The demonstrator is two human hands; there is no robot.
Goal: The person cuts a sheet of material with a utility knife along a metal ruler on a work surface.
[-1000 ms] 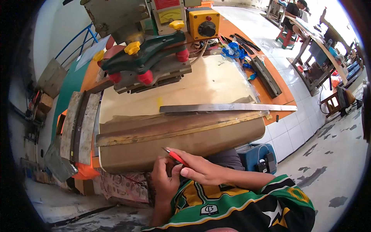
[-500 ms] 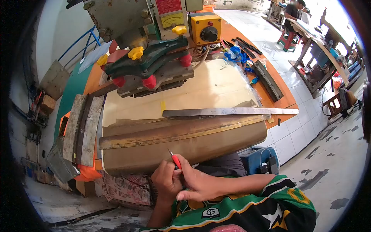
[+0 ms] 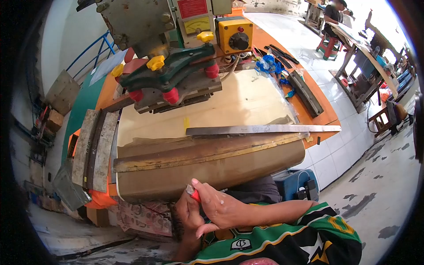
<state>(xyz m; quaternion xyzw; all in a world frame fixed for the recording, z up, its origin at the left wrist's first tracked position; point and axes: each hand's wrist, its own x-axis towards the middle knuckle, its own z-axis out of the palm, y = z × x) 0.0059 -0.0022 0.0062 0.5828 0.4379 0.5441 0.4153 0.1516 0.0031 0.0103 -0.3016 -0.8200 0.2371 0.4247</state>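
My right hand (image 3: 221, 206) is closed on a red pen-like tool (image 3: 193, 193), whose pale, shiny end points up and left. My left hand (image 3: 189, 212) is closed right beside it, touching the tool or the right fingers; what it grips is hidden. Both hands are in front of my body, just below the brown padded edge (image 3: 212, 174) of the work surface. Across that surface lies a long metal ruler (image 3: 265, 128), above a worn tan strip (image 3: 176, 162).
A press with a green arm (image 3: 168, 73) and red knobs overhangs the pale sheet (image 3: 221, 99). Beside it is a yellow control box (image 3: 234, 35). A metal bar (image 3: 305, 93) and blue plastic (image 3: 268, 64) lie at right. A person (image 3: 333, 15) sits far back.
The red tool has turned and sunk lower between my hands, its thin tip no longer showing and a pale end visible. My hands have shifted slightly down. The view tilted a little earlier on.
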